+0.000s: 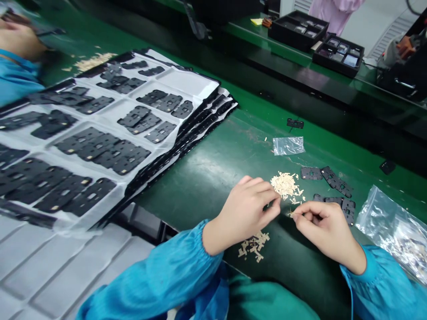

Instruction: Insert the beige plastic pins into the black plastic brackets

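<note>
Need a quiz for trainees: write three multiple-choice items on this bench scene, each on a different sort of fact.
1. Where is the stack of white trays relative to the left hand?
A. Left of it
B. Right of it
C. Beneath it

2. What colour is the bench top?
A. Grey
B. Green
C. Red

3. What is the right hand doing?
A. Lying flat and open
B. Gripping a plastic bag
C. Pinching a small beige piece

Answers:
1. A, the trays lie off the hand's left side.
2. B, the bare surface around the hands is green.
3. C, the piece shows at its fingertips.
</note>
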Motion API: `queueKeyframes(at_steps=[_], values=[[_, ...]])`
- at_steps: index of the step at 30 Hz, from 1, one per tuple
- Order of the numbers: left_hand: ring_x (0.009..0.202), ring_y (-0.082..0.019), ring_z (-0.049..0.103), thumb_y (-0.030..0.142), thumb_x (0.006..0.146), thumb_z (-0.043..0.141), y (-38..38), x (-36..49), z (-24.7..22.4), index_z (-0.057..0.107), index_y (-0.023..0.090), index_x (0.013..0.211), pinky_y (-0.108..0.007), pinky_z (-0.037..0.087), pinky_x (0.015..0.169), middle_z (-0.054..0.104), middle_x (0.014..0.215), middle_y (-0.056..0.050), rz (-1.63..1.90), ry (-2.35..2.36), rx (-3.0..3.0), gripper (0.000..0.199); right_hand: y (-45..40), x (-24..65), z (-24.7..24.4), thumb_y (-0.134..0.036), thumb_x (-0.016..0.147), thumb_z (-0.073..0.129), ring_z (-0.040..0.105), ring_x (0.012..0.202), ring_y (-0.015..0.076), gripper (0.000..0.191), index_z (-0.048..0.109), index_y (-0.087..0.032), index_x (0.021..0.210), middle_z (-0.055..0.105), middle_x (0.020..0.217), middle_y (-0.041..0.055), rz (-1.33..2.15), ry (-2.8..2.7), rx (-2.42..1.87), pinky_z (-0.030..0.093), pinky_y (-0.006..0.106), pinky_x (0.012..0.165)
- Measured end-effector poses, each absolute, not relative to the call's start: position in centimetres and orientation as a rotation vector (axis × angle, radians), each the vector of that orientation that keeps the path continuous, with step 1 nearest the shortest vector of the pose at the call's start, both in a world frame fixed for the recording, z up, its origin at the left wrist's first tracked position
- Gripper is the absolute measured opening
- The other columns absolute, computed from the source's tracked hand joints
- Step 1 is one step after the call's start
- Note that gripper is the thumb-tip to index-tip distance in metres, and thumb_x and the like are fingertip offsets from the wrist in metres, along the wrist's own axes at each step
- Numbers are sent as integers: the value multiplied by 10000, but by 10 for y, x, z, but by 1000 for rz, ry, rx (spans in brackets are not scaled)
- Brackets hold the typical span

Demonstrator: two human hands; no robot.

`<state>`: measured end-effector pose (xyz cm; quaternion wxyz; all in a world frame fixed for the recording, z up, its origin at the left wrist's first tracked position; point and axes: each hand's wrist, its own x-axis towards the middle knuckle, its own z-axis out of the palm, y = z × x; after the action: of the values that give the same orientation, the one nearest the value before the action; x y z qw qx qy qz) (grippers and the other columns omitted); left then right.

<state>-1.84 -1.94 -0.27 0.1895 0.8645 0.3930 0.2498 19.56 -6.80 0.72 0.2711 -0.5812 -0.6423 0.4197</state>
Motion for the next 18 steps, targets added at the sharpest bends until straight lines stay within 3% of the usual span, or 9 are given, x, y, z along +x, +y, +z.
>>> queueKeyframes(at_steps=[3,8,18], values=[[701,-179,613,287,971,591,-17,-18,-1,691,185,711,-362,399,717,691,695,-8,663,1118,2291,297,-67,197,8,-176,804,626,449,483,112,150,765,-210,759,531,525,-45,1163,-1700,-1571,365,239,495],[745,-165,670,215,874,666,-20,-11,7,772,216,819,-333,510,785,743,776,6,681,892,1986,119,-66,196,10,-162,804,608,441,484,105,152,739,-203,740,516,534,-48,1086,-1796,-1571,365,243,513],[700,-157,670,146,846,621,-15,-11,4,767,200,759,-310,532,714,735,731,-3,651,790,1907,178,-66,196,9,-159,797,599,469,468,104,164,742,-213,739,530,513,-52,1065,-1874,-1561,354,242,507]])
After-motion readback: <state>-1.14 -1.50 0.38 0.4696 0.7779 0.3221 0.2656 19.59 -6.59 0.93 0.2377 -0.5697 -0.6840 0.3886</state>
